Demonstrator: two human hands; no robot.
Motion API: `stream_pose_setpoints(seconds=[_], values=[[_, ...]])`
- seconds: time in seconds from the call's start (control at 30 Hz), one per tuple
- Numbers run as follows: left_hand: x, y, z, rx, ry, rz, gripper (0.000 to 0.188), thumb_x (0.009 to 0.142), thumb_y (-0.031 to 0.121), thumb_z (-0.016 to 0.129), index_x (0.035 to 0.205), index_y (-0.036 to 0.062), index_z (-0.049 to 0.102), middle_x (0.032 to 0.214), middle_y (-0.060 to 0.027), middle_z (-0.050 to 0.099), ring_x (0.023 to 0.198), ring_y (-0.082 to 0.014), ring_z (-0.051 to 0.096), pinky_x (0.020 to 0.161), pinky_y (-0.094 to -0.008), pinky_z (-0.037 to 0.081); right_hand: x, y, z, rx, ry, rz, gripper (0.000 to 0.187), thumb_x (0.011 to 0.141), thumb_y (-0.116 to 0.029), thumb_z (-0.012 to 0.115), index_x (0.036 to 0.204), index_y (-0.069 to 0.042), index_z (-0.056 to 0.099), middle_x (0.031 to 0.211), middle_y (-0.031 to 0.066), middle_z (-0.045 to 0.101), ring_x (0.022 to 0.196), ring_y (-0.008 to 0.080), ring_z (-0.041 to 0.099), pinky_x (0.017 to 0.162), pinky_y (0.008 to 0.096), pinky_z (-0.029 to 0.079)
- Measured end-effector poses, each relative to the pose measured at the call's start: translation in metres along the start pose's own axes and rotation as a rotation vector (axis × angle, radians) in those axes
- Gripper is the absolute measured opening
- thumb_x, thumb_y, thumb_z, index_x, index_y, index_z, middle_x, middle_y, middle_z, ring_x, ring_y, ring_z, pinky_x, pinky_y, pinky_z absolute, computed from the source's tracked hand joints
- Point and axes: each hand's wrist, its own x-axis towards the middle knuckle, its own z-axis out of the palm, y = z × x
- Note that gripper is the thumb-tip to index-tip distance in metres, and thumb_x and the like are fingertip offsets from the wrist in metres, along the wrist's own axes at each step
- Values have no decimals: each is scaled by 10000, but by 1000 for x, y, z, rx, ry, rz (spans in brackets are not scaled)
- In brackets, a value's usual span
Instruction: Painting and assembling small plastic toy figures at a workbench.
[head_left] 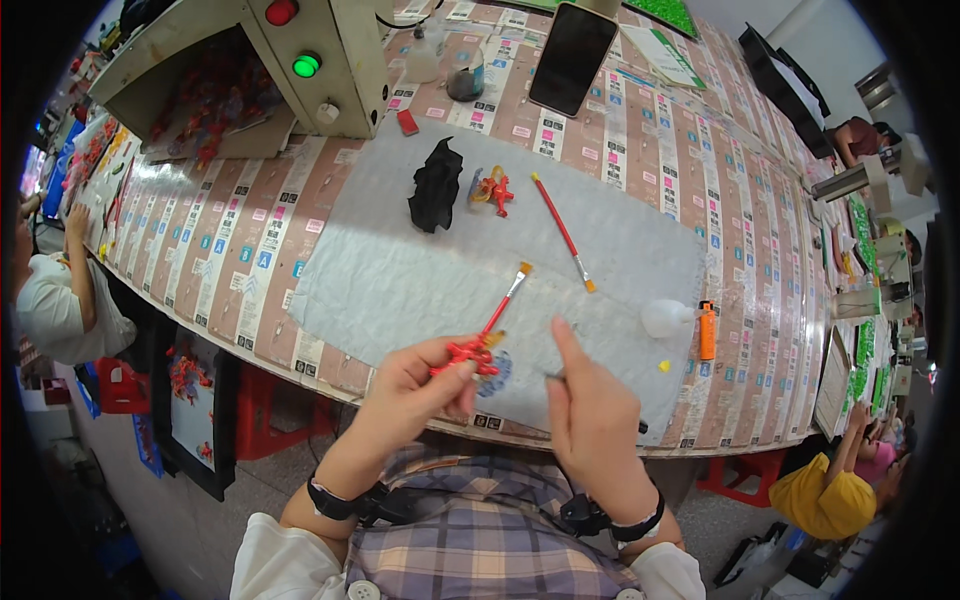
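Observation:
My left hand [415,385] pinches a small red figurine [468,357] with yellow and translucent blue parts. Just beyond it, a red-handled flat paintbrush [505,300] points away; its lower end is hidden behind the figurine, and I cannot tell whether it touches my fingers. To the right, my right hand [595,405] is closed except for its outstretched index finger. A small dark end [643,427] shows past its outer side, but whatever the hand holds is mostly hidden. Both hands are over the near part of a grey cloth [400,290].
On the cloth lie a black rag [436,188], another figurine [492,192], a second paintbrush [563,232] and a white squeeze bottle [665,318]. An orange lighter [707,330] is at right. Farther back are a phone [573,60], a glass jar [466,82] and a metal box [345,70] of red pieces.

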Motion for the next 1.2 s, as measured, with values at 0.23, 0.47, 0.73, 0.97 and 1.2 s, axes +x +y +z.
stream_pose_setpoints(seconds=[0.23, 0.47, 0.73, 0.97, 1.2], values=[[-3, 0, -21, -31, 92, 50, 255, 879, 125, 536, 1046, -64, 574, 635, -6, 554, 538, -52, 500, 505, -163, 395, 17, 25, 18, -302, -50, -112, 475, 742, -78, 581, 1206, -16, 498, 817, 88, 553, 720, 223, 532, 612, 344, 408], [-8, -1, -29, -94, -19, 66, 184, 880, 164, 570, 978, 10, 602, 688, 28, 554, 602, -21, 489, 532, -156, 383, 49, 8, 39, -465, -229, -316, 231, 647, -112, 576, 873, -62, 573, 771, 49, 508, 711, 185, 529, 592, 305, 397], [-13, 6, -31, -76, -88, 62, 192, 880, 181, 577, 973, 17, 612, 739, 52, 547, 610, -8, 436, 533, -145, 331, 61, 15, 67, -487, -258, -471, 135, 641, -142, 590, 741, -112, 506, 702, 19, 480, 677, 165, 534, 560, 284, 404], [-10, -4, -28, -26, -142, 206, 200, 902, 203, 539, 951, 19, 602, 833, 23, 564, 698, -20, 465, 588, -173, 358, 81, 18, 27, -126, -65, -139, 60, 782, -63, 532, 754, -81, 482, 680, 34, 524, 582, 151, 551, 495, 267, 426], [-9, 0, -21, -190, -304, -25, 246, 930, 237, 478, 976, 1, 531, 835, -18, 568, 787, -61, 544, 672, -212, 462, 64, -15, -41, 945, -174, 253, 150, 888, -102, 500, 803, 12, 550, 713, 64, 603, 567, 83, 534, 531, 196, 415]])
